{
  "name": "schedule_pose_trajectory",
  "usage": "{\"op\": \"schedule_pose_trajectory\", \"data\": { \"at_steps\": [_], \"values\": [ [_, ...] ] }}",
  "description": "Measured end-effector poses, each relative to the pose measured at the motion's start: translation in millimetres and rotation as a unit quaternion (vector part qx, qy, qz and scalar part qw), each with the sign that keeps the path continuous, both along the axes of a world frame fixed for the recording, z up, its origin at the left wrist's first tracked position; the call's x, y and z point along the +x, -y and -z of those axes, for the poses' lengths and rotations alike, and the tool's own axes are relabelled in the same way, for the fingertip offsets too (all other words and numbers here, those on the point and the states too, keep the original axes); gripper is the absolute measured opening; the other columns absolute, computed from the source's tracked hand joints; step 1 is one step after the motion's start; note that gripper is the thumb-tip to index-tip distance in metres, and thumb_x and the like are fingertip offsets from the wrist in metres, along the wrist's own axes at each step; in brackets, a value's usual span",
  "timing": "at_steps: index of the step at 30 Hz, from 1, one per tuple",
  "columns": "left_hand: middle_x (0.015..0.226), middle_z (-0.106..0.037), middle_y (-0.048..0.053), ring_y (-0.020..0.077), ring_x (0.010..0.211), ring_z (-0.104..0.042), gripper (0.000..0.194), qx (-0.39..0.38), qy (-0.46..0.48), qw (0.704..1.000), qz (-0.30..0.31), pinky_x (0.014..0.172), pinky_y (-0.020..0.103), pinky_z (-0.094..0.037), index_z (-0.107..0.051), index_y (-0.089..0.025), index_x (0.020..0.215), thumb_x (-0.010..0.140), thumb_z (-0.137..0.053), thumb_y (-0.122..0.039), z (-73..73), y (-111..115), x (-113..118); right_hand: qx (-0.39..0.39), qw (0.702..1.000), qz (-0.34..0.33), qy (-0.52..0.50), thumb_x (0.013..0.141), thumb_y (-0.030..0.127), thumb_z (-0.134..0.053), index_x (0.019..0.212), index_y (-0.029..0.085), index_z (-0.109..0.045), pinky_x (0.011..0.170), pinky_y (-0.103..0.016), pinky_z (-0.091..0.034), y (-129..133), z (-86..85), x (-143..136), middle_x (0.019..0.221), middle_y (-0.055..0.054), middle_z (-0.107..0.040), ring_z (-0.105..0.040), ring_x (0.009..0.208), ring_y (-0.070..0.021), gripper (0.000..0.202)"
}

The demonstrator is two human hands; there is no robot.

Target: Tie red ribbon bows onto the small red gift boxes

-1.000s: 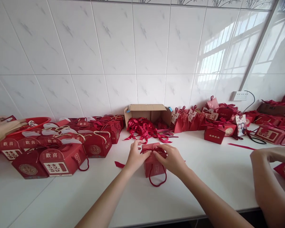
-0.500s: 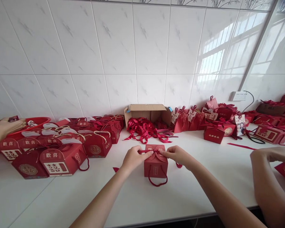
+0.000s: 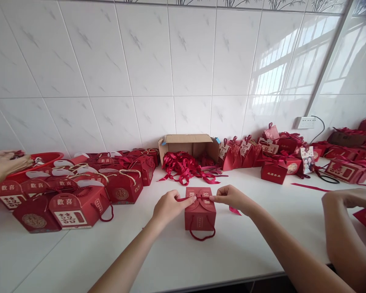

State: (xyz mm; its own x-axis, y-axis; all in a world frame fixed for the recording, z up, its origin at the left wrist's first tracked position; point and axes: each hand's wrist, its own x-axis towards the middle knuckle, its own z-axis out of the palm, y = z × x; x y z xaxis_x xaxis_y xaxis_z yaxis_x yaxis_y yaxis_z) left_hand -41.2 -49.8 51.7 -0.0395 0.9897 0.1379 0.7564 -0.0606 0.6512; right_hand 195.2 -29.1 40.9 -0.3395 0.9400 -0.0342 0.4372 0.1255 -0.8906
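A small red box [image 3: 200, 219] stands upright near the table's front edge, its round-edged top flaps folded together and a dark red cord handle hanging down its front. A thin red ribbon [image 3: 203, 198] runs across the top at the middle. My left hand [image 3: 173, 203] pinches the ribbon at the top left of the box. On the other side my right hand [image 3: 230, 198] pinches it between thumb and finger, at the right edge of the top. A loose ribbon end shows below my right hand.
An open cardboard box [image 3: 187, 139] of red ribbons stands against the wall. Many red gift boxes [image 3: 76, 207] crowd the left, with another person's hands [image 3: 6, 165] behind them. Tent-shaped boxes [image 3: 245, 154] and more boxes fill the back right. Another person's arm [image 3: 341, 228] reaches in at right.
My hands have moved slightly apart, drawing the ribbon flatter across the box top. The loose end below my right hand has shifted right.
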Motion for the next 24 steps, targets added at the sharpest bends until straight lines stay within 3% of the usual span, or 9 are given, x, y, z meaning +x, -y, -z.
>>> {"op": "schedule_pose_trajectory", "data": {
  "at_steps": [4,8,11,14,17,19,22,24],
  "values": [
    [0.07,-0.051,-0.002,0.0167,0.065,-0.049,0.048,0.016,0.03,0.999,0.014,0.056,0.025,-0.033,-0.041,-0.021,0.066,0.061,-0.06,-0.065,2.0,-0.7,-4.9,-0.014,0.999,-0.051,0.0,0.072,0.067,-0.053,0.048,0.019,-0.026,0.048,-0.024,-0.015,10.3,-6.9,6.6,0.05,0.007,-0.019,-0.015,0.048,-0.0073,0.06],
    [0.099,-0.055,0.005,0.024,0.099,-0.05,0.036,0.144,0.04,0.987,0.06,0.08,0.033,-0.04,-0.048,-0.023,0.084,0.068,-0.063,-0.051,-4.5,3.1,6.2,-0.011,0.991,-0.057,-0.123,0.076,0.059,-0.055,0.051,0.018,-0.044,0.059,-0.026,-0.034,18.2,-20.1,8.1,0.056,0.003,-0.041,-0.037,0.056,-0.0104,0.049],
    [0.099,-0.055,0.005,0.0258,0.1,-0.049,0.035,0.21,-0.009,0.97,0.122,0.085,0.038,-0.038,-0.048,-0.024,0.09,0.068,-0.065,-0.045,-11.6,6.7,27.5,-0.023,0.969,-0.044,-0.241,0.076,0.049,-0.06,0.062,0.017,-0.056,0.066,-0.027,-0.041,20.7,-32.6,2.3,0.066,0.0,-0.051,-0.047,0.066,-0.0128,0.036],
    [0.093,-0.054,0.005,0.0255,0.094,-0.05,0.029,0.273,-0.064,0.954,0.108,0.084,0.04,-0.036,-0.046,-0.023,0.087,0.07,-0.064,-0.039,-16.2,3.5,45.4,-0.031,0.953,-0.04,-0.3,0.076,0.044,-0.063,0.065,0.017,-0.059,0.065,-0.025,-0.042,23.1,-41.5,-3.1,0.065,0.001,-0.05,-0.048,0.064,-0.0118,0.029],
    [0.089,-0.054,0.004,0.0247,0.09,-0.052,0.024,0.313,-0.071,0.946,0.038,0.081,0.038,-0.035,-0.043,-0.023,0.083,0.07,-0.062,-0.028,-18.9,-4.7,49.5,-0.015,0.966,-0.009,-0.258,0.074,0.046,-0.063,0.066,0.018,-0.061,0.062,-0.024,-0.041,25.9,-40.4,-3.5,0.063,0.001,-0.052,-0.05,0.062,-0.0118,0.029],
    [0.088,-0.054,0.003,0.0246,0.089,-0.052,0.025,0.325,-0.071,0.943,0.008,0.08,0.038,-0.034,-0.041,-0.023,0.083,0.067,-0.061,-0.021,-19.7,-8.9,46.7,0.013,0.981,0.016,-0.191,0.074,0.048,-0.063,0.078,0.019,-0.066,0.058,-0.024,-0.04,26.0,-34.1,-3.9,0.065,0.001,-0.056,-0.051,0.061,-0.0121,0.03],
    [0.09,-0.055,0.003,0.025,0.09,-0.052,0.026,0.33,-0.073,0.941,0.002,0.082,0.038,-0.033,-0.041,-0.023,0.084,0.066,-0.06,-0.021,-19.5,-10.1,43.3,0.072,0.992,0.02,-0.102,0.075,0.047,-0.061,0.106,0.02,-0.065,0.052,-0.022,-0.035,21.7,-22.7,-12.4,0.063,0.003,-0.055,-0.047,0.056,-0.0107,0.041],
    [0.091,-0.056,0.003,0.0251,0.091,-0.053,0.024,0.326,-0.075,0.942,0.004,0.083,0.039,-0.033,-0.042,-0.023,0.084,0.068,-0.06,-0.024,-19.9,-8.5,43.1,0.108,0.991,0.003,-0.075,0.077,0.043,-0.058,0.105,0.019,-0.066,0.05,-0.022,-0.033,17.4,-17.3,-24.0,0.059,0.004,-0.053,-0.043,0.052,-0.0094,0.037]
  ]
}}
